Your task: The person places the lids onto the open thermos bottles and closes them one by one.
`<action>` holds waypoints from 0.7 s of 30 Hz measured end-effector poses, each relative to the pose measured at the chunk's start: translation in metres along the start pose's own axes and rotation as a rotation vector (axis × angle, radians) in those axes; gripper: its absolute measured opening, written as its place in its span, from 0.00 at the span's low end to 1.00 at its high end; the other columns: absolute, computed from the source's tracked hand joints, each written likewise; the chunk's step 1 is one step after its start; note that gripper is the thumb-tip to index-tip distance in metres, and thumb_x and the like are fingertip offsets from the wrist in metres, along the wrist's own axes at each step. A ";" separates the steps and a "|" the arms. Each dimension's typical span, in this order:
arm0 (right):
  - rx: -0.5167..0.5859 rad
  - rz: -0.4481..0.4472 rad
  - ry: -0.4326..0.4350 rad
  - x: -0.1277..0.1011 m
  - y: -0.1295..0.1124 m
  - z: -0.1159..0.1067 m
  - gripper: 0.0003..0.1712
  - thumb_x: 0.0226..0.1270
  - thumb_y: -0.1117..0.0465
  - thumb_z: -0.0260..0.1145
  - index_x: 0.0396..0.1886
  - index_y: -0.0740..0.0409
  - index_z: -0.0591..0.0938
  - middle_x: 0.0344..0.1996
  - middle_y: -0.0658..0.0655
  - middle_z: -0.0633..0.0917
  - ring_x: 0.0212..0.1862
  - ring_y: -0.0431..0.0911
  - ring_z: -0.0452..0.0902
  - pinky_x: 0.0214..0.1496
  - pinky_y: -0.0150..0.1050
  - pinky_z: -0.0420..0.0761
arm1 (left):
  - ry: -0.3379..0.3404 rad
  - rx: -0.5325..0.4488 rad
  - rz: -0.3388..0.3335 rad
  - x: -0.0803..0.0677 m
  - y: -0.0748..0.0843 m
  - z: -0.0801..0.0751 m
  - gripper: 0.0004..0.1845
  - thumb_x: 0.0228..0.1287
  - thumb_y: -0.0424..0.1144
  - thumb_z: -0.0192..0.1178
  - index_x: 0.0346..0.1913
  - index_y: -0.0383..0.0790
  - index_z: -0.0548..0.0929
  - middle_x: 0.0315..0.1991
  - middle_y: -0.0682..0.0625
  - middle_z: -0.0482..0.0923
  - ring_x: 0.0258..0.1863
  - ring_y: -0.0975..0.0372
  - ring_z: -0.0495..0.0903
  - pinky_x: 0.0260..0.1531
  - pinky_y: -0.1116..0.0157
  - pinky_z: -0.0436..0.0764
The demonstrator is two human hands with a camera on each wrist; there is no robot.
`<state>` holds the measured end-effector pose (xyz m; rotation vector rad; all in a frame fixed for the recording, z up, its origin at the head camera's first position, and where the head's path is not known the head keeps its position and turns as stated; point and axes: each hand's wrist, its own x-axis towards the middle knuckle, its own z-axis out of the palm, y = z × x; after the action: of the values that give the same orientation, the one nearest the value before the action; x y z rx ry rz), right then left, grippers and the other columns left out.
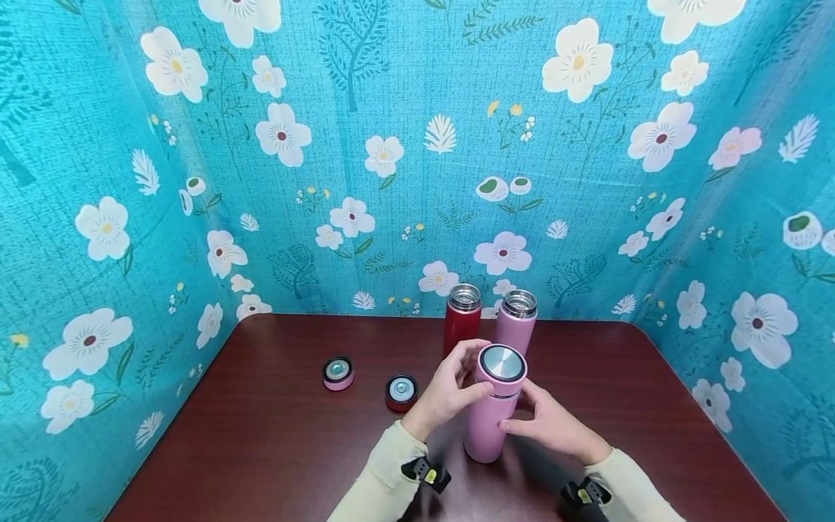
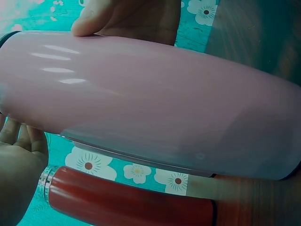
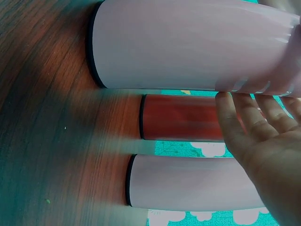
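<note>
A pink thermos (image 1: 485, 431) with its pink lid (image 1: 502, 364) on stands upright at the front of the table, slightly tilted in the head view. My left hand (image 1: 449, 390) grips the lid from the left, thumb across its near side. Lower down, my right hand (image 1: 554, 429) holds the body, with its thumb in front and fingers behind. The left wrist view shows the thermos body (image 2: 155, 103) between both hands. Seen from the right wrist, the right fingertips (image 3: 225, 101) touch the thermos's side. The lid hides part of the thermos mouth.
Behind stand a lidless red thermos (image 1: 462, 326) and a lidless pink thermos (image 1: 515, 326), steel rims showing. To the left, a pink lid (image 1: 338, 373) and a red lid (image 1: 401, 392) lie inside-up on the dark wooden table (image 1: 274, 435). Flowered turquoise cloth (image 1: 391, 217) surrounds the table.
</note>
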<state>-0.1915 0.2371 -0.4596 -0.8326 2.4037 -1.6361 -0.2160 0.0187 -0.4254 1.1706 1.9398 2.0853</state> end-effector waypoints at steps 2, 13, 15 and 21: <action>-0.004 0.008 0.007 0.000 0.000 0.000 0.41 0.59 0.64 0.69 0.70 0.49 0.61 0.61 0.56 0.72 0.56 0.46 0.74 0.53 0.39 0.76 | 0.005 0.005 -0.011 0.000 0.000 0.000 0.32 0.61 0.48 0.62 0.64 0.40 0.64 0.54 0.43 0.73 0.53 0.62 0.72 0.56 0.61 0.70; 0.012 0.023 0.000 0.000 0.000 0.000 0.42 0.59 0.64 0.69 0.70 0.49 0.60 0.61 0.56 0.71 0.56 0.48 0.74 0.53 0.41 0.76 | 0.000 -0.031 -0.020 -0.002 0.000 -0.003 0.31 0.63 0.44 0.60 0.66 0.38 0.65 0.56 0.42 0.72 0.54 0.62 0.71 0.58 0.61 0.69; 0.010 0.024 0.000 0.000 -0.001 0.000 0.41 0.59 0.64 0.69 0.70 0.49 0.60 0.61 0.56 0.72 0.56 0.48 0.74 0.52 0.42 0.76 | -0.010 -0.044 -0.005 -0.002 -0.001 -0.003 0.31 0.64 0.45 0.59 0.67 0.39 0.64 0.58 0.42 0.72 0.55 0.61 0.71 0.59 0.60 0.68; -0.003 0.012 0.000 0.002 -0.001 0.000 0.41 0.60 0.64 0.69 0.70 0.49 0.60 0.62 0.56 0.71 0.57 0.47 0.73 0.53 0.43 0.76 | -0.008 -0.029 -0.001 -0.001 0.001 -0.004 0.34 0.63 0.43 0.61 0.68 0.37 0.62 0.58 0.39 0.71 0.55 0.61 0.71 0.58 0.58 0.69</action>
<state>-0.1927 0.2361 -0.4585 -0.8168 2.4070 -1.6287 -0.2167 0.0142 -0.4246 1.1703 1.8997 2.0971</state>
